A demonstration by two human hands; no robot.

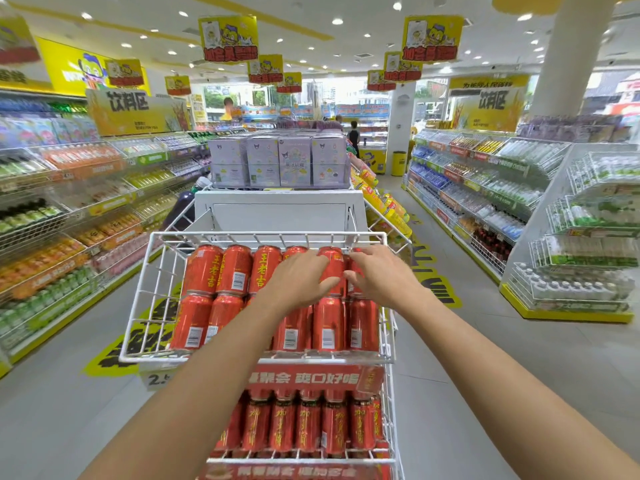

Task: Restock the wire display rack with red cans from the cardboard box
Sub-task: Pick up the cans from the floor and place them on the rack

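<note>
Both arms are reaching forward into the top basket of the white wire display rack (149, 271), which is standing at the end of a store aisle. The left hand (298, 277) is lying palm down with its fingers spread loosely over the back row of red cans (214, 296), resting on them rather than closing around any one. The right hand (379, 275) is sitting just beside it, fingers curled over the rightmost cans of that row, though whether it is actually gripping a can cannot be told from this angle. The cans are lying on their sides in two rows, filling the basket from the left wall to the right (barcodes are showing on several of the nearer ones). Below the basket a red price strip (311, 377) is running across the front edge, and a lower tier is holding darker red cans (308, 424) standing upright. Behind the rack, pale purple boxes (277, 161) are sitting stacked on a white stand.
</note>
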